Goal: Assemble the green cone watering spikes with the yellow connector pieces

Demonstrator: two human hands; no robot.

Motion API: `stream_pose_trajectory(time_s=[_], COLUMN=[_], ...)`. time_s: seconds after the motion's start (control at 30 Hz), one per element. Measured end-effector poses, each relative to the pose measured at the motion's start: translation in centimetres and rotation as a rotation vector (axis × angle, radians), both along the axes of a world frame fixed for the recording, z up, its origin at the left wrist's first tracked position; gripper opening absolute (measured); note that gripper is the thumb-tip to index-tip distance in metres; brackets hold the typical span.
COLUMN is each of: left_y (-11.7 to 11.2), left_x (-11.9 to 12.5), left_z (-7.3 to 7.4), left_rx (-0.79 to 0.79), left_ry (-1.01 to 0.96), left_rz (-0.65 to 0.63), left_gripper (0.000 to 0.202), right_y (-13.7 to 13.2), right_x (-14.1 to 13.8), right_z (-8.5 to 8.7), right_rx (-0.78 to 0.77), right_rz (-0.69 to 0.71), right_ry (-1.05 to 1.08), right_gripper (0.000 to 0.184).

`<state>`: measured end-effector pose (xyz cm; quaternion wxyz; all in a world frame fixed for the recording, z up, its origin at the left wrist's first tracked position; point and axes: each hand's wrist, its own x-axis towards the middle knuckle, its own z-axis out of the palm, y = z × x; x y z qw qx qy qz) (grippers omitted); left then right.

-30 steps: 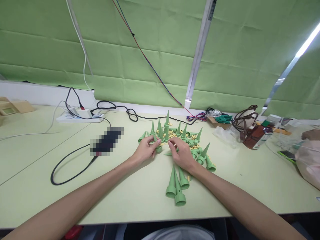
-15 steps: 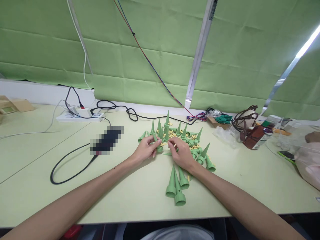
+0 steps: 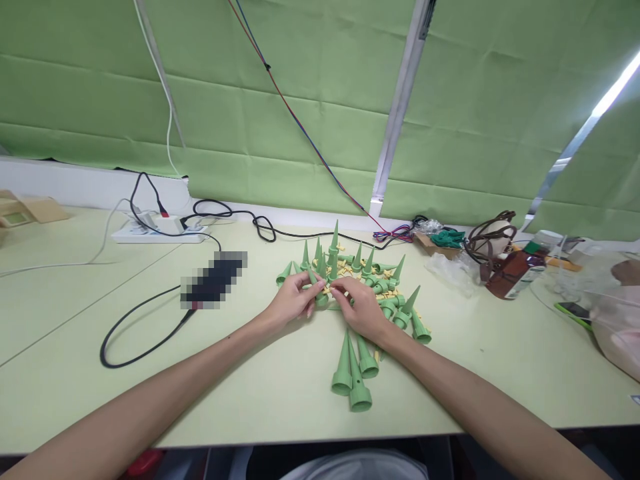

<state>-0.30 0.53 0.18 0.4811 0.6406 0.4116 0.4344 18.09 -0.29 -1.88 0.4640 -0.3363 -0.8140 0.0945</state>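
My left hand [image 3: 293,298] is closed around a green cone-shaped watering spike [image 3: 321,300], its point tilted up and its wide collar toward the right. A small yellow valve piece [image 3: 327,290] sticks out from the side of this spike. My right hand [image 3: 365,308] is closed, with thumb and forefinger pinching the outer end of the yellow piece; the fingertips partly cover it. Right behind both hands lies a pile of more green spikes [image 3: 369,261], some upright, some on their sides, mixed with small yellow pieces [image 3: 345,270]. Nearer me lie several loose spikes [image 3: 360,398].
At the left, a dark blurred device [image 3: 213,279] lies with a black cable looping from it. Behind it is a white power strip [image 3: 150,233]. On the right stand a brown bottle [image 3: 517,272], clear plastic bags [image 3: 453,273] and a green-edged phone [image 3: 575,313].
My right hand has shifted slightly left, so its fingertips now meet the yellow valve piece on the held spike. My left hand stays nearly still.
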Motion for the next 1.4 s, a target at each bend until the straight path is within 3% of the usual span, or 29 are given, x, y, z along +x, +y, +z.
stream_pose_trajectory(time_s=[0.6,1.4], left_y=[0.13,-0.14], left_x=[-0.06,0.09], left_z=[-0.33,-0.22], left_rx=[0.001,0.015], left_ry=[0.03,0.031], left_rz=[0.001,-0.024], left_gripper=[0.04,0.039], right_y=[0.16,0.29], right_x=[0.06,-0.07], right_z=[-0.28,-0.48], right_rx=[-0.007,0.001], right_rz=[0.011,-0.084], right_ry=[-0.046,-0.093], right_gripper=[0.012,0.02])
